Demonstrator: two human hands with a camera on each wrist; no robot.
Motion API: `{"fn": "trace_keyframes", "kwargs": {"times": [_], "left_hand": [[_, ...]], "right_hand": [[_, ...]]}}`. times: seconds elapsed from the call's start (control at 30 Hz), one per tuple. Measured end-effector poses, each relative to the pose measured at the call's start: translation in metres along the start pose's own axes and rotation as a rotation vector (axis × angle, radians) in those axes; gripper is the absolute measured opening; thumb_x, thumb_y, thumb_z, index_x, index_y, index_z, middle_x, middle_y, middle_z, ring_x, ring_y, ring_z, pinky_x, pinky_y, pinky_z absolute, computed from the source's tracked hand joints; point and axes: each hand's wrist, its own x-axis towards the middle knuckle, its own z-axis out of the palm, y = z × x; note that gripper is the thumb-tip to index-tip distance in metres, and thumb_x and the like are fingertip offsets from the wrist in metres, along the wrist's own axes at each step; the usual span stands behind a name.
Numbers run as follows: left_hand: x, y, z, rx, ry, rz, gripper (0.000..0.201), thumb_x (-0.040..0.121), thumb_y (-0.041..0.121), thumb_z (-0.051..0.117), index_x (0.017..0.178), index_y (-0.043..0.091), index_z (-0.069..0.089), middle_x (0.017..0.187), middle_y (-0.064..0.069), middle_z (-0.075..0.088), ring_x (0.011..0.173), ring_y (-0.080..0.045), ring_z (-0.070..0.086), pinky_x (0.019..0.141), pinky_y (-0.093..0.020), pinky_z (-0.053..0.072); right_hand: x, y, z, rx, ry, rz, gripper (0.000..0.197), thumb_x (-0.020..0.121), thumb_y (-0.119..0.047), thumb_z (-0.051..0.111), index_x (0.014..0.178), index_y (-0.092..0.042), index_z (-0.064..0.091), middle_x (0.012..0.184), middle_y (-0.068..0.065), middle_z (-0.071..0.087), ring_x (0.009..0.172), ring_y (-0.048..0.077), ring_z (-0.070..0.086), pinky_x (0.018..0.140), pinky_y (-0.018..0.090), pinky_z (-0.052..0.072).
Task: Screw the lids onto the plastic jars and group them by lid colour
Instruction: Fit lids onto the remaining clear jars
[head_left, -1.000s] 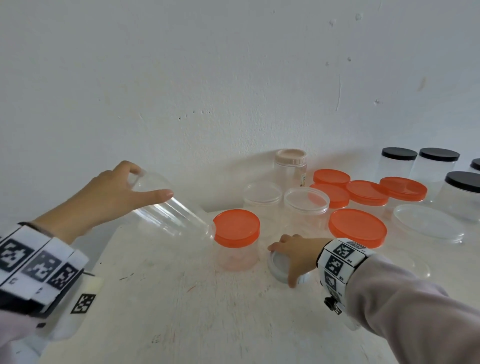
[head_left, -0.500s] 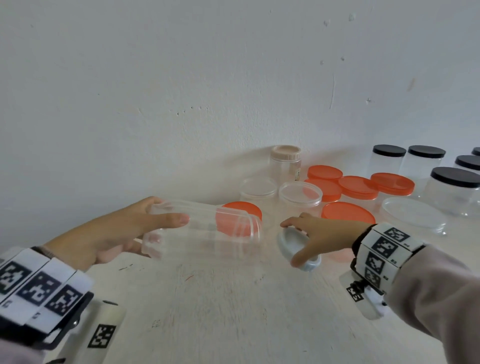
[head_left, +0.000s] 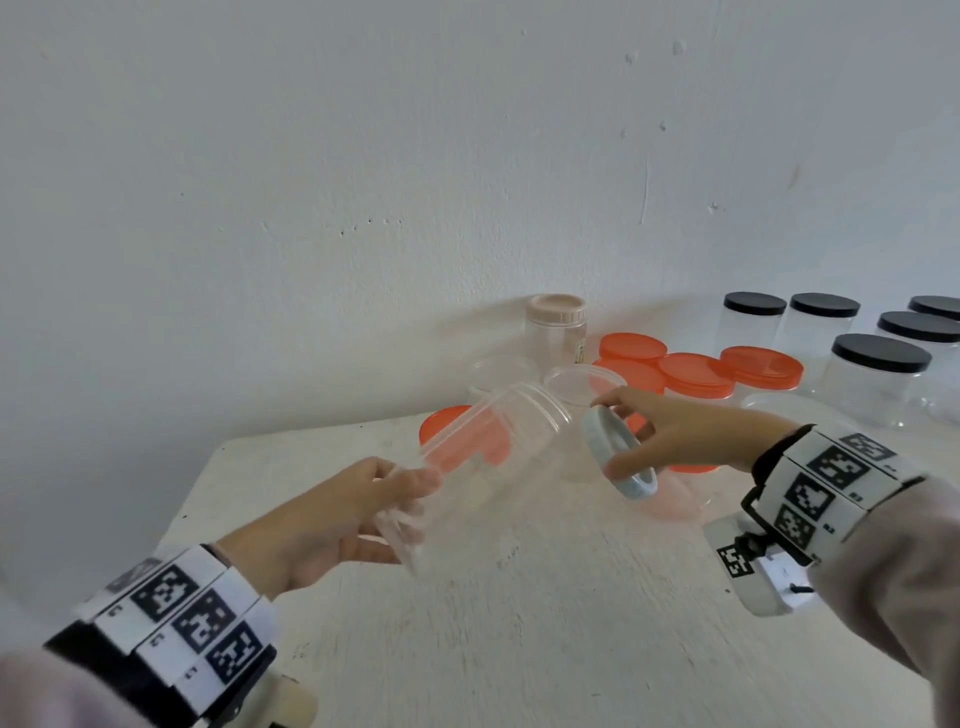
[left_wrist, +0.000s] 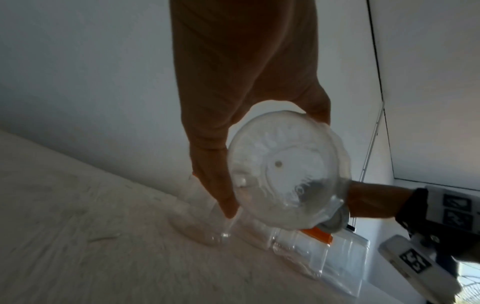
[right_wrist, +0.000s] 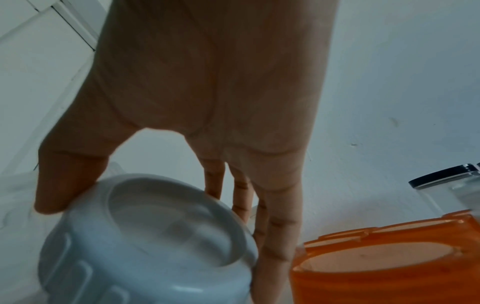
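Mid-frame, your left hand (head_left: 332, 519) grips the tall clear plastic jar (head_left: 483, 467) by its base, tilted; your right hand (head_left: 670, 431) pinches the pale grey ribbed lid (head_left: 618, 452) just beside its mouth. Meeting at an angle, the threads could cross and jam.

Just a worn white table (head_left: 519, 649) with little dark scuffs and specks on it, shoved up against a plain white wall (head_left: 363, 182). The wall has a few small chips and a thin hairline crack (head_left: 645, 189) running down on the right side.
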Motion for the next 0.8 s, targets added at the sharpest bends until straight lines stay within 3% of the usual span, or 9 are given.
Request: {"fn": "trace_keyframes", "kwargs": {"times": [0.17, 0.3, 0.37, 0.47, 0.6, 0.7, 0.8], "left_hand": [[0.004, -0.007, 0.022, 0.069, -0.149, -0.012, 0.070, 0.043, 0.057, 0.079, 0.104, 0.026, 0.068, 0.091, 0.014, 0.072, 0.091, -0.014, 0.066, 0.073, -0.026, 0.054], [0.013, -0.015, 0.039, 0.159, -0.145, 0.010, 0.085, 0.044, 0.056, 0.080, 0.118, 0.023, 0.053, 0.115, 0.004, 0.059, 0.107, -0.013, 0.058, 0.093, -0.034, 0.051], [0.018, -0.019, 0.044, 0.255, -0.108, 0.031, 0.088, 0.040, 0.059, 0.080, 0.116, 0.026, 0.049, 0.119, 0.004, 0.056, 0.109, -0.010, 0.056, 0.095, -0.030, 0.048], [0.024, -0.021, 0.053, 0.320, -0.105, 0.056, 0.086, 0.040, 0.059, 0.081, 0.112, 0.030, 0.046, 0.120, 0.008, 0.054, 0.111, -0.007, 0.054, 0.091, -0.024, 0.047], [0.031, -0.024, 0.065, 0.362, -0.153, 0.094, 0.083, 0.053, 0.049, 0.086, 0.120, 0.029, 0.041, 0.126, 0.015, 0.047, 0.111, 0.001, 0.047, 0.080, -0.016, 0.044], [0.035, -0.024, 0.073, 0.362, -0.159, 0.107, 0.085, 0.057, 0.043, 0.086, 0.125, 0.027, 0.036, 0.128, 0.014, 0.043, 0.115, -0.004, 0.046, 0.085, -0.019, 0.045], [0.038, -0.024, 0.076, 0.351, -0.179, 0.107, 0.094, 0.061, 0.036, 0.088, 0.133, 0.025, 0.029, 0.130, 0.014, 0.039, 0.122, -0.007, 0.041, 0.085, -0.018, 0.041]], "right_hand": [[-0.004, -0.004, -0.012, 0.138, 0.039, -0.005, 0.066, 0.073, -0.034, 0.079, 0.126, -0.040, 0.041, 0.123, -0.013, 0.047, 0.098, 0.015, 0.066, 0.077, 0.028, 0.058], [-0.008, -0.012, -0.019, 0.173, 0.047, -0.021, 0.064, 0.077, -0.028, 0.076, 0.132, -0.037, 0.042, 0.123, -0.011, 0.049, 0.099, 0.012, 0.064, 0.070, 0.020, 0.055], [-0.009, -0.016, -0.022, 0.161, 0.040, -0.029, 0.066, 0.079, -0.027, 0.075, 0.135, -0.036, 0.042, 0.123, -0.012, 0.049, 0.101, 0.013, 0.063, 0.072, 0.021, 0.055], [-0.010, -0.025, -0.026, 0.143, 0.017, -0.053, 0.066, 0.079, -0.031, 0.077, 0.134, -0.040, 0.042, 0.124, -0.012, 0.051, 0.100, 0.012, 0.065, 0.075, 0.023, 0.056], [-0.010, -0.041, -0.030, 0.080, -0.006, -0.089, 0.076, 0.064, -0.046, 0.075, 0.132, -0.050, 0.041, 0.125, -0.018, 0.048, 0.101, 0.009, 0.063, 0.076, 0.024, 0.055], [-0.008, -0.052, -0.030, -0.005, -0.048, -0.110, 0.078, 0.063, -0.051, 0.074, 0.132, -0.058, 0.039, 0.126, -0.026, 0.047, 0.104, 0.004, 0.060, 0.086, 0.027, 0.053], [-0.008, -0.063, -0.029, -0.096, -0.078, -0.107, 0.083, 0.058, -0.059, 0.072, 0.133, -0.062, 0.036, 0.129, -0.030, 0.045, 0.109, 0.000, 0.054, 0.086, 0.021, 0.044]]}}
